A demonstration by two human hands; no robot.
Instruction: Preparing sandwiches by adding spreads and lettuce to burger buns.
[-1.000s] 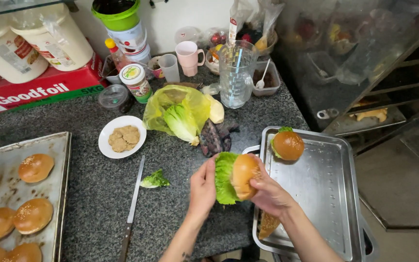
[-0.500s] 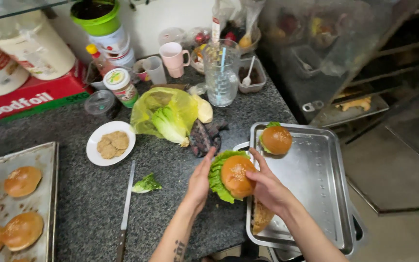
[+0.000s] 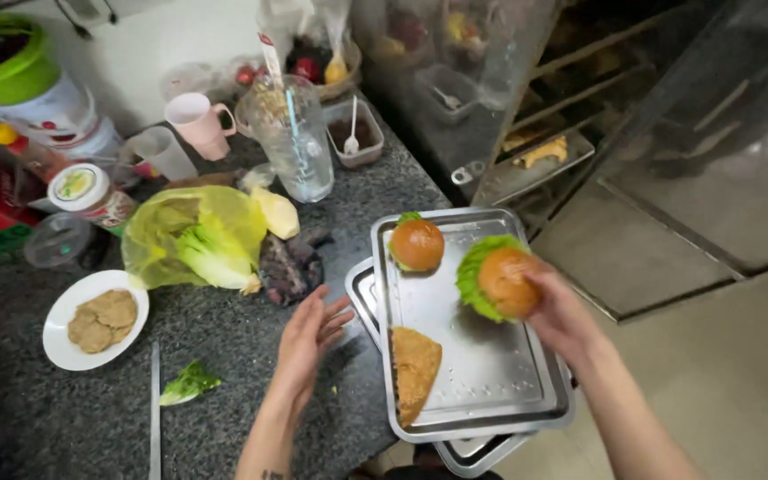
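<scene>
The burger point(image 3: 504, 283) is in the right hand point(image 3: 562, 316). It has a round brown bun and green lettuce sticking out on the side. The fingers wrap around it from the side, so the bun and the lettuce stay together. The hand holds it just over the far side of the metal tray point(image 3: 508, 391). I cannot tell if the burger touches the tray yet.

Just past the right hand, another finished burger point(image 3: 416, 244) sits in the tray corner. Near the left hand, a flat brown fried piece point(image 3: 414, 369) lies on the tray.

The left hand point(image 3: 308, 342) is open and holds nothing. Its fingers are spread over the dark worktop point(image 3: 242, 391), right beside the tray edge.

Farther left of that hand lie a bit of lettuce point(image 3: 188, 384), a knife point(image 3: 154, 418) and a white plate point(image 3: 57, 342) with brown patties point(image 3: 102, 318). Beyond it is a yellow bag of lettuce point(image 3: 193, 242).
</scene>
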